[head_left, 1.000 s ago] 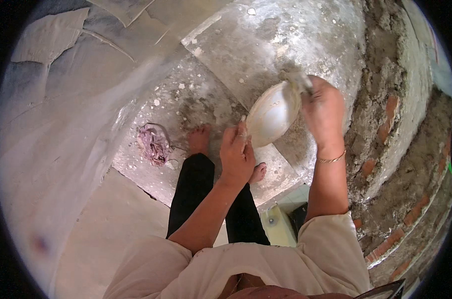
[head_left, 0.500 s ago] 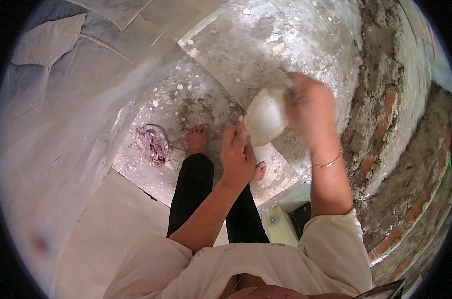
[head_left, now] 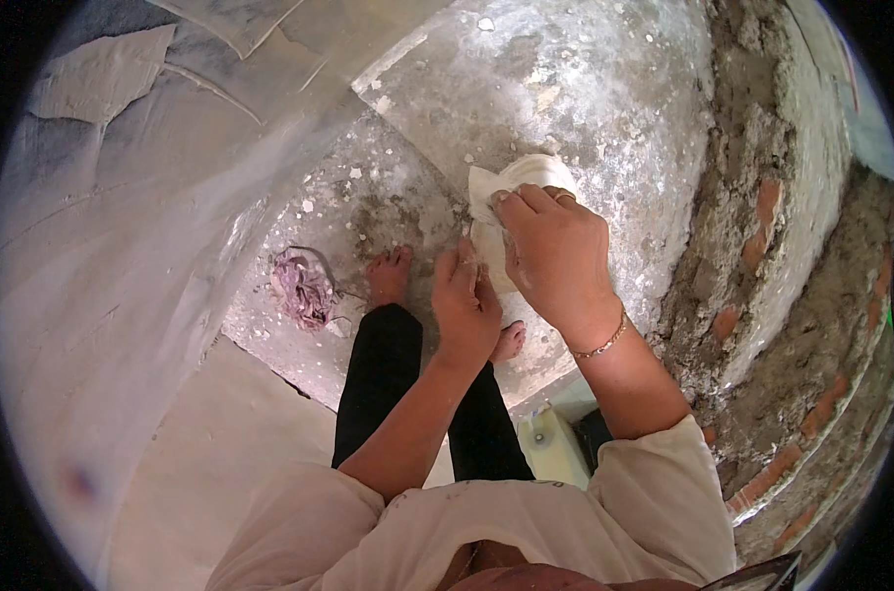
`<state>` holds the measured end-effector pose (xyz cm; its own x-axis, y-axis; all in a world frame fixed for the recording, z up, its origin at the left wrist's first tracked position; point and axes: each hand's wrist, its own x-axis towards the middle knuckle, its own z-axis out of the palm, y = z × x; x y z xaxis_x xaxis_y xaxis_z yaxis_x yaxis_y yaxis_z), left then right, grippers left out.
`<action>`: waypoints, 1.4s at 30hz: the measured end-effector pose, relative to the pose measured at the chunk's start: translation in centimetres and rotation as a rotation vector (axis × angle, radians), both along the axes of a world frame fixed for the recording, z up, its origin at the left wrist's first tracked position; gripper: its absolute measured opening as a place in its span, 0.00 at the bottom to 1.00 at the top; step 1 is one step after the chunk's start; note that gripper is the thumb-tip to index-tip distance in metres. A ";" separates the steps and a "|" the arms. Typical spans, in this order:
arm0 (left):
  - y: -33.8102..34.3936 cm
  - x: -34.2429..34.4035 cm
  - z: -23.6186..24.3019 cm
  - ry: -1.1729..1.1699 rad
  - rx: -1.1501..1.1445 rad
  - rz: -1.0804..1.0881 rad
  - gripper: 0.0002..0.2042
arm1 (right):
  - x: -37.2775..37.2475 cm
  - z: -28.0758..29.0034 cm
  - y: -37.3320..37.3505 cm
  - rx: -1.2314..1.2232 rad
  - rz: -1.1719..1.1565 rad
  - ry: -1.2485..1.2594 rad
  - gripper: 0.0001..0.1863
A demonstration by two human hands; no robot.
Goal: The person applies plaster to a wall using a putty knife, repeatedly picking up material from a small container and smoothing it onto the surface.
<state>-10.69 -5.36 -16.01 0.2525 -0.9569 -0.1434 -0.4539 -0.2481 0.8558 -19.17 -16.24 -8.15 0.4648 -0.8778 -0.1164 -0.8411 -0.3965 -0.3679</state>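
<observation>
My left hand (head_left: 466,305) is closed on the near left edge of a white, rounded, dish-like piece (head_left: 489,251), held above the floor over my feet. My right hand (head_left: 557,251) is across it, fingers pinched on a white, soft-looking cloth (head_left: 484,187) whose corner sticks out to the left. The cloth and my right hand cover most of the dish-like piece, so its full shape is hidden. A pale ridged, rounded part (head_left: 543,172) shows beyond my right fingers; I cannot tell if it is cloth or dish.
A crumpled pinkish-purple cloth (head_left: 305,287) lies on the stained, paint-flecked floor (head_left: 407,167) left of my feet. Rough wall with exposed brick (head_left: 762,227) runs along the right. A peeling pale wall (head_left: 122,217) stands at left. Near my right side is a pale yellow-green container (head_left: 550,443).
My right hand has moved left and inward across the white dish-like piece, which it now largely covers. The cloth in its fingers shows clearly now. My left hand has barely moved.
</observation>
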 end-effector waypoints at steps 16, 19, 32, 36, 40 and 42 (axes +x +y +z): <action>-0.5 0.1 -0.4 -0.009 0.051 0.033 0.19 | -4.6 -2.9 2.2 -0.055 -0.149 -0.268 0.14; -0.4 0.1 -0.5 0.042 0.124 0.054 0.19 | -6.4 -2.7 2.2 -0.083 -0.321 -0.114 0.10; -0.1 0.1 -2.1 0.030 0.076 -0.023 0.21 | -2.5 -5.6 4.2 -0.013 -0.210 -0.039 0.11; 0.3 0.2 -2.7 -0.064 0.122 -0.005 0.20 | -6.3 -5.6 4.0 -0.065 -0.220 -0.039 0.12; -0.2 -0.5 -2.9 0.018 0.174 -0.004 0.20 | -5.8 -6.7 3.0 -0.119 -0.456 0.036 0.12; -0.2 -0.3 -3.1 -0.002 0.157 -0.055 0.20 | -3.5 -6.3 3.6 -0.033 -0.358 0.069 0.11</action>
<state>-11.02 -5.53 -19.11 0.2005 -0.9351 -0.2922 -0.4725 -0.3536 0.8073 -22.64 -12.69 -14.41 0.1190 -0.9872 -0.1058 -0.9511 -0.0828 -0.2976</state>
